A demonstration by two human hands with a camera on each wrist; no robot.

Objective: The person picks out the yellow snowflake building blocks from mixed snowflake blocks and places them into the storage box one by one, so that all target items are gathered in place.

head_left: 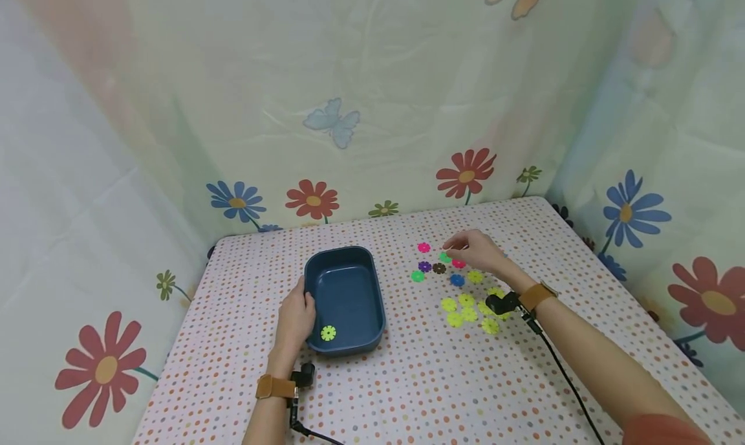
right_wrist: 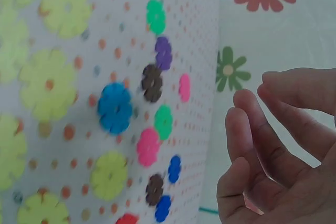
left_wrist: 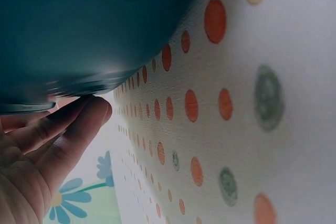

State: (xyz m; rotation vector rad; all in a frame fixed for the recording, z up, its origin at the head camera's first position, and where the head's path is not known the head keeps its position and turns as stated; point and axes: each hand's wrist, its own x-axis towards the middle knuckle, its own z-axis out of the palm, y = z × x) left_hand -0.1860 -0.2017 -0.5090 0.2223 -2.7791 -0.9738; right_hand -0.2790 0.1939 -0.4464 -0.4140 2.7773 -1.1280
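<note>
Left of the left hand (head_left: 297,319), spotted table (head_left: 227,328) stretches out to its edge. That hand pinches the left wall of the blue bin (head_left: 346,290), whose long axis points away from the person; a lone yellow disc (head_left: 328,333) lies inside, near the thumb. Bare tabletop separates the bin from coloured discs (head_left: 425,266) left of the right hand (head_left: 474,249). Its fingers are loosely bent beside a green disc (head_left: 445,257), contact unclear; yellow discs (head_left: 469,314) crowd nearer the person.

Most discs (head_left: 457,280) right of tray (head_left: 349,296)
</note>
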